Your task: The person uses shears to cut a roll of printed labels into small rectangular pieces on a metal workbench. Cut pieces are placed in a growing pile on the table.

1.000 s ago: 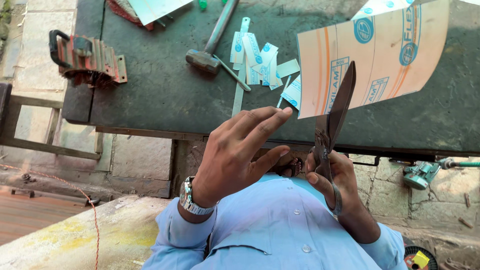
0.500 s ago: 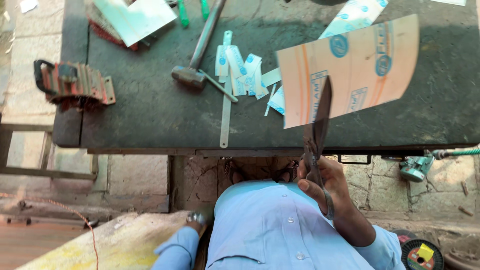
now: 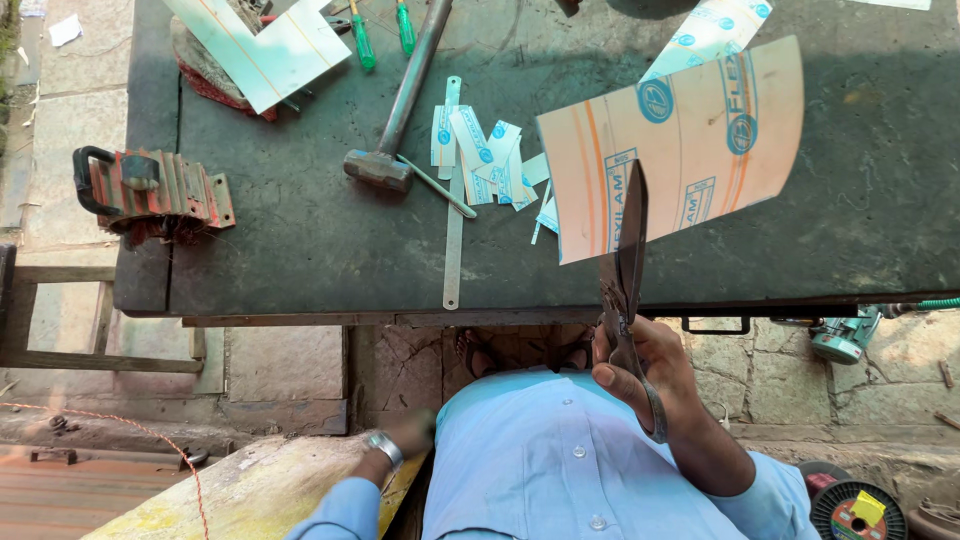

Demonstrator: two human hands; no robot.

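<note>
While the right hand (image 3: pixel 650 365) is wrapped tight round the handles of a pair of dark metal shears (image 3: pixel 628 270), blades pointing up & away from the body, the tips overlap the lower left edge of a curved laminate sheet (image 3: pixel 700 140), pale orange w/ blue round marks. Blades look nearly closed; can't tell if they bite the sheet or just sit over it. Sheet lies on the dark green workbench (image 3: pixel 300 240), right of centre.

Left hand (image 3: pixel 405 440) is down low by the person's left side, wristwatch on, blurred, next to a yellowish plank (image 3: pixel 250 490); fingers not readable, can't tell if it grips anything.

On the bench, left of the sheet: heap of small white/blue offcut strips (image 3: pixel 490 150), a long thin metal strip (image 3: pixel 454 230) running toward the bench's near edge, a sledge hammer (image 3: pixel 395 110) w/ handle angled up-right. Top left: another white sheet piece (image 3: pixel 265 45) & two green-handled screwdrivers (image 3: pixel 362 45). Red ribbed metal tool (image 3: pixel 150 190) sits at the bench's left end. Person wears a light blue shirt (image 3: pixel 550 470).
</note>
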